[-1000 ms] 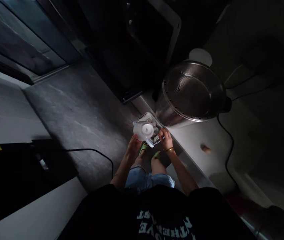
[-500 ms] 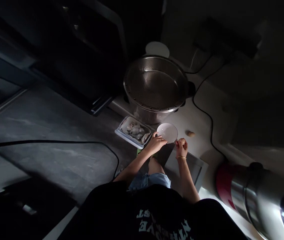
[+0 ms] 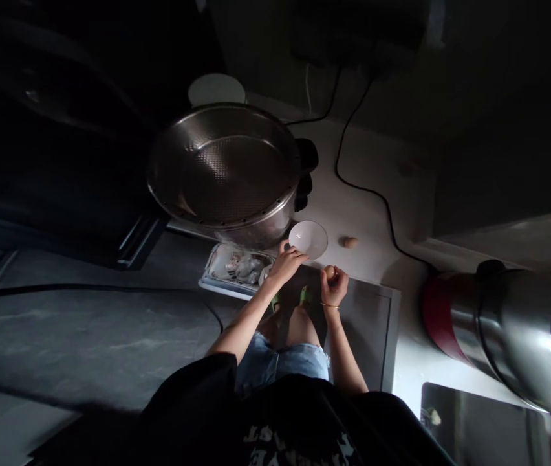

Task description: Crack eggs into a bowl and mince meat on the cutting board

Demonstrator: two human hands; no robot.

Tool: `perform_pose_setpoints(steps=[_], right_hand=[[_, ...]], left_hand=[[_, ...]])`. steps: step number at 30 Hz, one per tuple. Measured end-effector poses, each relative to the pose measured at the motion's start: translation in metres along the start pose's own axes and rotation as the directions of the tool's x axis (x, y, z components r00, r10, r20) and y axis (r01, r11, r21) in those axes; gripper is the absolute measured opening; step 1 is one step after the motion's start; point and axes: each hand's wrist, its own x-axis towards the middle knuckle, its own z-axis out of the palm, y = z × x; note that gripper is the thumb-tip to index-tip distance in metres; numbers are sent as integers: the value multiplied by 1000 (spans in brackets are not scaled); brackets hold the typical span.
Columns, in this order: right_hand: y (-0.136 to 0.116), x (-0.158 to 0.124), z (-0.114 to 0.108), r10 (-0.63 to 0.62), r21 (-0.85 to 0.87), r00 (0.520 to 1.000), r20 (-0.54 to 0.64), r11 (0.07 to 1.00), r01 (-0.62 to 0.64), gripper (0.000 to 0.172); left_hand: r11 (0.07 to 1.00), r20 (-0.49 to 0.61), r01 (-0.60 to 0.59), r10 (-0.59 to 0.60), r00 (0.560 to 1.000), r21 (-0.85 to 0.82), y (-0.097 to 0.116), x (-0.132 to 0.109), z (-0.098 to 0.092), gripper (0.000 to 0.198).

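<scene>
My left hand [image 3: 288, 264] is closed on the near rim of a small white bowl [image 3: 310, 237], which sits at the counter's front edge with its inside facing up. To the right of the bowl and slightly lower, the fingers of my right hand [image 3: 335, 290] are wrapped round a pale brown egg [image 3: 330, 272]. A second egg [image 3: 350, 242] lies on the counter, a little beyond that hand. The bowl's inside looks plain white, apart from a small bright glint.
A large steel steamer pot [image 3: 222, 175] with black handles stands beyond the bowl. Below it is a lined waste bin [image 3: 237, 266] holding rubbish. A black cord [image 3: 382, 200] runs along the counter to a red-and-steel appliance [image 3: 474, 323] near a sink [image 3: 479, 421].
The view has shifted, so the pot appears farther left and nearer. My right hand has turned, showing the egg in its fingers more clearly. My left hand keeps its grip on the bowl.
</scene>
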Motion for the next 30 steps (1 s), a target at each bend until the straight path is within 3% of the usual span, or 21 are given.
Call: perform_pose_setpoints(steps=[5, 10, 14, 17, 19, 22, 25, 30], right_hand=[[0, -11, 12, -36, -56, 988, -150, 998, 27, 37], [6, -9, 13, -12, -78, 977, -211, 997, -5, 39], [7, -8, 15, 75, -43, 986, -150, 996, -82, 41], [-9, -5, 10, 160, 74, 981, -106, 985, -153, 43], [-27, 4, 6, 232, 243, 973, -7, 944, -224, 46], [-53, 30, 2, 251, 441, 919, 302, 818, -369, 41], [-70, 68, 4, 167, 447, 817, 552, 768, -459, 35], [-84, 111, 4, -26, 415, 658, 753, 794, -444, 42]], left_hand=[[999, 7, -30, 30, 1000, 13, 1, 0, -5, 25], [999, -112, -20, 24, 993, 38, 3, -10, -7, 37], [1000, -246, 17, -14, 969, 11, 2, -25, -5, 37], [998, -295, 7, -23, 955, -56, 5, -29, -9, 38], [991, -286, -25, -13, 958, -131, 10, -24, -17, 41], [964, -207, -73, 19, 978, -255, 16, -5, -36, 48], [930, -157, -89, 34, 987, -358, 16, 15, -53, 49], [865, -200, -109, 10, 980, -490, 1, 32, -59, 42]])
